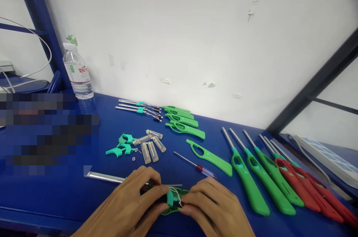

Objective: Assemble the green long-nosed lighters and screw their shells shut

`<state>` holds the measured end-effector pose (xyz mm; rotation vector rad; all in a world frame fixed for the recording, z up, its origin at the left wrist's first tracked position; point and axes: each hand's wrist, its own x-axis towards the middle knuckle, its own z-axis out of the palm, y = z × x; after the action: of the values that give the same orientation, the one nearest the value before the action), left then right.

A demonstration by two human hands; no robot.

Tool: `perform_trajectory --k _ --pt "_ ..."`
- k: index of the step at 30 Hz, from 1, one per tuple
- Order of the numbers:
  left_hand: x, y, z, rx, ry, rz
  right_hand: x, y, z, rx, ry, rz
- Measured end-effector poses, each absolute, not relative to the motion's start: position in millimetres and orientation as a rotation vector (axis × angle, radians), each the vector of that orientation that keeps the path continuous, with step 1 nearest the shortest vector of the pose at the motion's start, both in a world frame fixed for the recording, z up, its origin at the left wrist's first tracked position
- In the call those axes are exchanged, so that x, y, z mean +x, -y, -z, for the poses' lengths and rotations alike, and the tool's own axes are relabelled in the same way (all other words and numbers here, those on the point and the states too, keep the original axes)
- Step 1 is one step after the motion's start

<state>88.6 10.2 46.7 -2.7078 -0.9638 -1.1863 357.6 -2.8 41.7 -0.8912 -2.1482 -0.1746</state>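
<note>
At the front edge of the blue table lies an open green lighter shell half [184,193], largely covered by my fingers. My left hand [137,199] is closed, pinching a teal trigger [170,198] at the shell. A silver lighter tube [104,177] sticks out to the left from under this hand. My right hand [214,205] is closed too, its thumb and fingertips on a small black igniter part with white wires [179,195]. Just beyond the hands rest a screwdriver [195,165] and a loose green shell half [211,158].
Clear fuel tanks [152,152] and teal triggers [121,146] lie left of centre. Behind them are wired metal tubes [140,109] and green shell halves [184,129]. Assembled green lighters [251,186] and red lighters [316,194] line the right. A water bottle [78,72] stands back left.
</note>
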Motion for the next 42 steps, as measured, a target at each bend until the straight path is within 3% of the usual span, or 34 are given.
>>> perform_trajectory --k 14,23,42 --pt "85 -13 -22 -2.804 1.015 1.273 362 6 -33 -0.906 2.212 0.227" --pt "89 -12 -51 -2.707 0.963 1.251 357 7 -38 -0.884 2.195 0.267" --pt "86 -14 -47 -2.653 0.907 1.144 361 10 -33 -0.909 2.25 0.247"
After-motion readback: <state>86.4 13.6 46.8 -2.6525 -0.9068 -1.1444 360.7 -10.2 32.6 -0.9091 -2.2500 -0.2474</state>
